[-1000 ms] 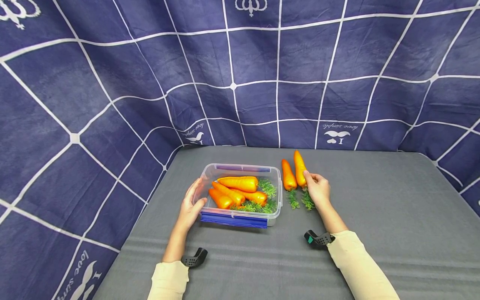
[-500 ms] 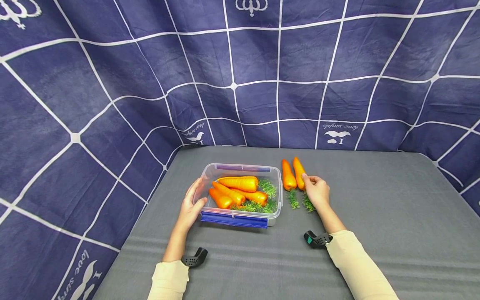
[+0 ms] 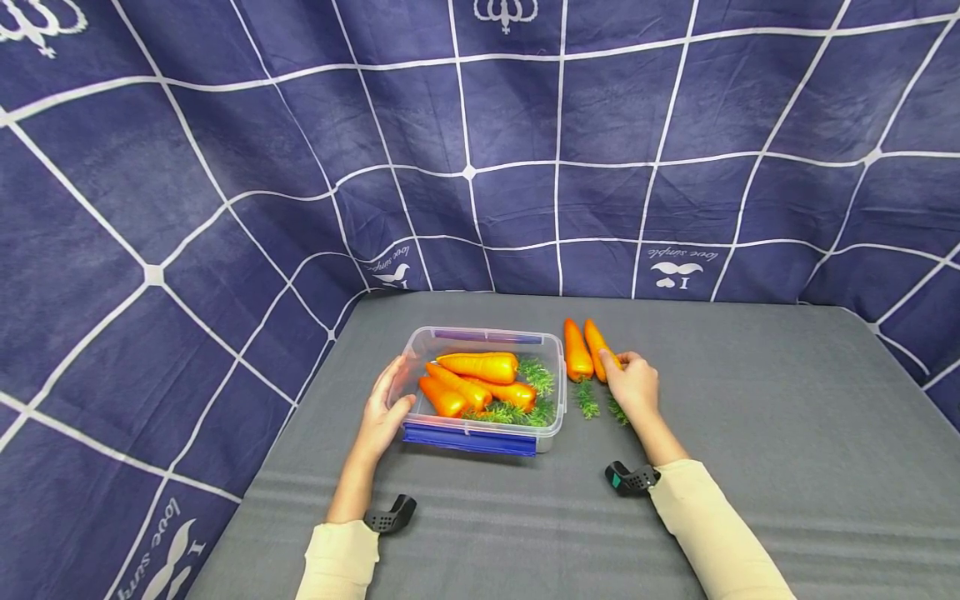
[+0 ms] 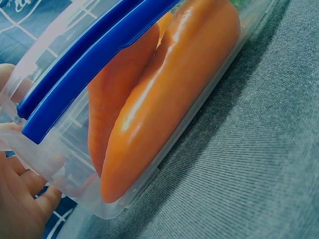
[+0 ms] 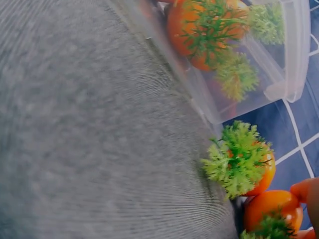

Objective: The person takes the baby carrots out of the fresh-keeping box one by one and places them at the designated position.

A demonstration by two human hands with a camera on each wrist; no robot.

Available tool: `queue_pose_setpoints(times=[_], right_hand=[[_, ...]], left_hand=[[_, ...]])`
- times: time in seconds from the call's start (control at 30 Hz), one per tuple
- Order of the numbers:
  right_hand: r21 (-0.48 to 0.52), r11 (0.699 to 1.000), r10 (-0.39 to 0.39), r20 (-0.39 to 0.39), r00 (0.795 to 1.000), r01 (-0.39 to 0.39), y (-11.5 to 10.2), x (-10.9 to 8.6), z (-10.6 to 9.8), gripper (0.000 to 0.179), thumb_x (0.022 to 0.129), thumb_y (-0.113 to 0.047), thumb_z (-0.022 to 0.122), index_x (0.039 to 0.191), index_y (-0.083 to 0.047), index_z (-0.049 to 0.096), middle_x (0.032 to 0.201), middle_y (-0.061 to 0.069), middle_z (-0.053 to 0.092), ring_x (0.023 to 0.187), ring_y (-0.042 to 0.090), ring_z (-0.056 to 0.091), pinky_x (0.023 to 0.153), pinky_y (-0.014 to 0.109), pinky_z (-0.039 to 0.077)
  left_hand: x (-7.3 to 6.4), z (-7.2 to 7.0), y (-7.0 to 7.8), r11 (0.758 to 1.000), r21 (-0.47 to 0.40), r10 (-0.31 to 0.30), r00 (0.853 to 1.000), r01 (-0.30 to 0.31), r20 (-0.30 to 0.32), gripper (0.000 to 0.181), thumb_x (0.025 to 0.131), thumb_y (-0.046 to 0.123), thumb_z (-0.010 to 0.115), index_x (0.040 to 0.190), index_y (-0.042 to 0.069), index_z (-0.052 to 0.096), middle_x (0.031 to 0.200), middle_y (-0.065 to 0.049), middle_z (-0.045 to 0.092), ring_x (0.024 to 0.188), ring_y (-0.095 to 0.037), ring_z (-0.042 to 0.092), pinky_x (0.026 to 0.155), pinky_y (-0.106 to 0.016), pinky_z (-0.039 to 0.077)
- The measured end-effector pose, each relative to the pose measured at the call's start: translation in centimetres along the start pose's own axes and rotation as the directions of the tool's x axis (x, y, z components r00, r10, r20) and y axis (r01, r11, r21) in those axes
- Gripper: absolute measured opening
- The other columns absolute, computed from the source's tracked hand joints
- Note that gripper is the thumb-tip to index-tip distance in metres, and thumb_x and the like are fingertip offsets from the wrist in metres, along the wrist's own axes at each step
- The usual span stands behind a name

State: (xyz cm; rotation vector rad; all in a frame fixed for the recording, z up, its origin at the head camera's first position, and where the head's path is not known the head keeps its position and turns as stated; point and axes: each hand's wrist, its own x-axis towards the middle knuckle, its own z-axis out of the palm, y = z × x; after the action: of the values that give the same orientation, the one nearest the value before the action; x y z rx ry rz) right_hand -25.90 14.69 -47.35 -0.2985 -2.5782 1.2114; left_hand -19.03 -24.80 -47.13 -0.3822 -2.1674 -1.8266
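Observation:
A clear plastic food box [image 3: 546,443] with blue clips [image 3: 468,439] stands on the grey cloth, several orange carrots [image 3: 480,367] with green tops inside it. My left hand [image 3: 381,418] grips the box's left end, thumb over the rim and fingers along the outside. To the right of the box, my right hand [image 3: 634,388] pinches a carrot [image 3: 594,337] near its leafy end. That carrot lies on the cloth and leans toward another carrot [image 3: 576,352] beside the box. In the right wrist view the two carrots' thick ends touch, and only part of the right hand [image 5: 311,196] shows.
Grey cloth [image 3: 750,400] covers the table and stretches to the right and front. A blue curtain [image 3: 510,208] with white grid lines hangs behind the table and along its left side. Both wrists wear black bands [image 3: 633,478].
My right hand has drawn its carrot a little toward me, and the tip has swung left beside the other carrot. The left hand and the box have stayed put.

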Motion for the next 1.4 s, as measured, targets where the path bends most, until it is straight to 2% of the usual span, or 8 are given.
queue_pose_setpoints(times=[0.3,0.5,0.73,1.07,1.23,1.4], right_hand=[[0.003,1.000,0.009,-0.015,1.000,-0.009,-0.5,0.5,-0.8,0.048,0.095,-0.040,0.056,0.102,0.005,0.069,0.094,0.021,0.071,0.091,0.039,0.064,0.080,0.048,0.049],[0.045,0.999,-0.012,-0.029,1.000,0.013,-2.0,0.9,-1.3,0.049,0.096,-0.042,0.054,0.105,0.004,0.068,0.096,0.021,0.070,0.091,0.037,0.063,0.081,0.048,0.049],[0.077,0.996,-0.042,-0.035,0.999,0.044,-4.0,1.1,-1.3,0.045,0.096,-0.040,0.057,0.101,0.003,0.069,0.093,0.019,0.070,0.088,0.036,0.063,0.078,0.045,0.049],[0.160,0.980,-0.124,0.030,0.992,0.118,-7.6,0.4,-0.7,0.041,0.094,-0.040,0.059,0.101,-0.001,0.071,0.094,0.016,0.071,0.087,0.031,0.065,0.079,0.042,0.051],[0.191,0.966,-0.191,0.077,0.979,0.174,-9.2,-0.1,-0.2,0.039,0.094,-0.039,0.060,0.101,-0.002,0.071,0.092,0.014,0.071,0.085,0.029,0.066,0.079,0.041,0.051],[0.223,0.951,-0.245,0.124,0.962,0.214,-10.3,-0.7,0.5,0.040,0.094,-0.041,0.060,0.103,-0.004,0.071,0.091,0.011,0.071,0.083,0.025,0.066,0.078,0.039,0.053]], left_hand=[[0.0,0.1,0.1,1.000,-0.011,0.016,1.000,-0.016,0.001,0.062,0.087,-0.013,0.051,0.146,-0.009,0.033,0.152,-0.028,0.026,0.136,-0.047,0.031,0.112,-0.048,0.023],[0.0,0.1,0.3,1.000,-0.009,0.017,1.000,-0.017,0.001,0.062,0.086,-0.013,0.051,0.146,-0.009,0.033,0.152,-0.028,0.026,0.136,-0.047,0.032,0.112,-0.049,0.022],[-0.1,0.1,0.3,0.999,-0.011,0.044,0.999,-0.044,0.000,0.062,0.086,-0.015,0.051,0.145,-0.011,0.033,0.151,-0.030,0.026,0.135,-0.049,0.031,0.113,-0.044,0.024],[-0.1,0.1,0.2,0.999,0.004,0.047,0.999,-0.047,-0.001,0.062,0.086,-0.014,0.051,0.145,-0.011,0.033,0.152,-0.030,0.027,0.136,-0.049,0.032,0.113,-0.041,0.025],[0.0,0.2,0.2,0.999,0.000,0.047,0.999,-0.047,-0.007,0.062,0.085,-0.016,0.050,0.145,-0.011,0.034,0.151,-0.030,0.028,0.135,-0.049,0.032,0.113,-0.043,0.025],[-0.1,0.2,0.2,0.999,-0.014,0.036,0.999,-0.036,-0.004,0.063,0.085,-0.015,0.050,0.145,-0.011,0.033,0.152,-0.029,0.027,0.136,-0.048,0.032,0.113,-0.036,0.027]])
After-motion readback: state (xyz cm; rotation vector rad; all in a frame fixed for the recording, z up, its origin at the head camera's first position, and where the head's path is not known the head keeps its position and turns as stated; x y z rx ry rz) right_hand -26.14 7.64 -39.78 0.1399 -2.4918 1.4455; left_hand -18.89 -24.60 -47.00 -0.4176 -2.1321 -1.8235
